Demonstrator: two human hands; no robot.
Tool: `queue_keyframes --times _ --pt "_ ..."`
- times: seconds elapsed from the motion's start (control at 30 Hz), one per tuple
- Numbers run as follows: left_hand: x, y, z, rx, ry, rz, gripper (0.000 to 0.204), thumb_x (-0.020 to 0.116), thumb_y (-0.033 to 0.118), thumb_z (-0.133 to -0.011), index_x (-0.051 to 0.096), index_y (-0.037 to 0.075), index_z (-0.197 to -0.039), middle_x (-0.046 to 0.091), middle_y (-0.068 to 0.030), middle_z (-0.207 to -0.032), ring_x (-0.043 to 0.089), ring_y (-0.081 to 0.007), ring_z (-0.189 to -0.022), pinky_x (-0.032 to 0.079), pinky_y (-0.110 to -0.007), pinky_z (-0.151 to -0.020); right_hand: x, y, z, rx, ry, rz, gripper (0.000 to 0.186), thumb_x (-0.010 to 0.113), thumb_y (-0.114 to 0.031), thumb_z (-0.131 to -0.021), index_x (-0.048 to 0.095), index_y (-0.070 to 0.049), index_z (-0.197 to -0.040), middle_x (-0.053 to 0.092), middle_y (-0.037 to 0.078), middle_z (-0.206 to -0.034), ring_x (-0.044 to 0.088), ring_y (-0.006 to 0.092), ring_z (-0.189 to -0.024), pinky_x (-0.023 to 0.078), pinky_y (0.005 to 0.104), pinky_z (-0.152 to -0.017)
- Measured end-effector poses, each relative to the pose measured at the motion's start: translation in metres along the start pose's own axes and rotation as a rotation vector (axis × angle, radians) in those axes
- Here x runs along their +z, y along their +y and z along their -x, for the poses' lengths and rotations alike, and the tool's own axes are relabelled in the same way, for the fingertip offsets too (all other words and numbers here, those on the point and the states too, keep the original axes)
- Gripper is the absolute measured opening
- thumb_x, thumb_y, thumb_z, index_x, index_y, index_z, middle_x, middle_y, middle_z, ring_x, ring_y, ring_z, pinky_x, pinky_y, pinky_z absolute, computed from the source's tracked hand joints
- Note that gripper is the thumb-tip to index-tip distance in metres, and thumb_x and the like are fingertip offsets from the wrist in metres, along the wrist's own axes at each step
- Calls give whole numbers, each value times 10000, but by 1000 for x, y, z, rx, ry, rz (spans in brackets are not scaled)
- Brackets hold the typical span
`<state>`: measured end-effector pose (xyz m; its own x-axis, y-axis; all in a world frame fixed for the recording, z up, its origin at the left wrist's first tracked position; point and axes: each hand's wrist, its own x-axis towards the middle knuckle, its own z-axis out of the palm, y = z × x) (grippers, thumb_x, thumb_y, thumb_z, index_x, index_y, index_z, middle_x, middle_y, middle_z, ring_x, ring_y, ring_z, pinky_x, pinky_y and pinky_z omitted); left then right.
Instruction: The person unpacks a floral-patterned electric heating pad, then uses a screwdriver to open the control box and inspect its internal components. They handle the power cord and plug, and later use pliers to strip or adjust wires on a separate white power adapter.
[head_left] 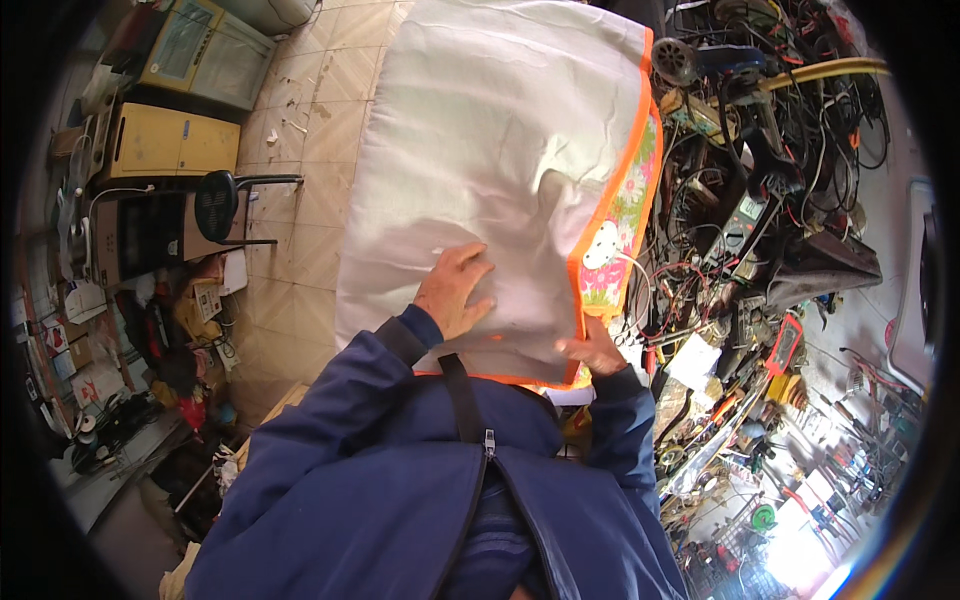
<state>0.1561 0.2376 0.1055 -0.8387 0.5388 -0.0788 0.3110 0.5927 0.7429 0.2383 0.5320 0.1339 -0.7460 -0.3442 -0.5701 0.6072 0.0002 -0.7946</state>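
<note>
An electric blanket (480, 130), pale grey with orange binding, is spread out before me and reaches down to my lap. Along its right side a flowered face (632, 190) shows, carrying a round white disc (601, 246) with holes and a white cord. My left hand (455, 290) lies on the grey cloth left of a raised crease, fingers apart and holding nothing. At the lower right corner my right hand (597, 348) grips the orange edge, thumb on the grey side; its other fingers are partly hidden.
Cables, tools and parts crowd the right side, among them a multimeter (742, 222) and a red-framed piece (785, 346). To the left stand a yellow cabinet (170, 140), a microwave (150, 235) and a black-seated stool (214, 206). Tiled floor (320, 100) runs along the blanket's left edge.
</note>
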Motion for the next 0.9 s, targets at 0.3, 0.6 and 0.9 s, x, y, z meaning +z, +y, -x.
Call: queue_keyframes --times 0.3,0.6,0.9 --pt "-5 -1 59 53 -153 -128 557 789 235 -809 602 42 -1297 464 -159 -1487 450 -385 -1357 401 -470 -1124 55 35 16 -80 450 -294 346 745 -42 -859 661 35 -1186 730 82 -1039 684 188 -896 552 364 -825" --pt "-21 12 85 113 -323 -105 643 811 223 -800 550 -9 -1340 457 -189 -1488 430 -402 -1377 416 -454 -1127 116 56 43 -144 489 -688 403 813 -70 -836 674 31 -1200 734 98 -1090 693 186 -958 558 363 -872" --pt "-26 3 94 185 -362 -186 549 770 173 -817 578 20 -1308 434 -199 -1498 409 -407 -1392 415 -452 -1139 117 88 10 -145 790 -431 299 756 -120 -835 703 97 -1034 737 146 -904 697 219 -767 572 363 -699"
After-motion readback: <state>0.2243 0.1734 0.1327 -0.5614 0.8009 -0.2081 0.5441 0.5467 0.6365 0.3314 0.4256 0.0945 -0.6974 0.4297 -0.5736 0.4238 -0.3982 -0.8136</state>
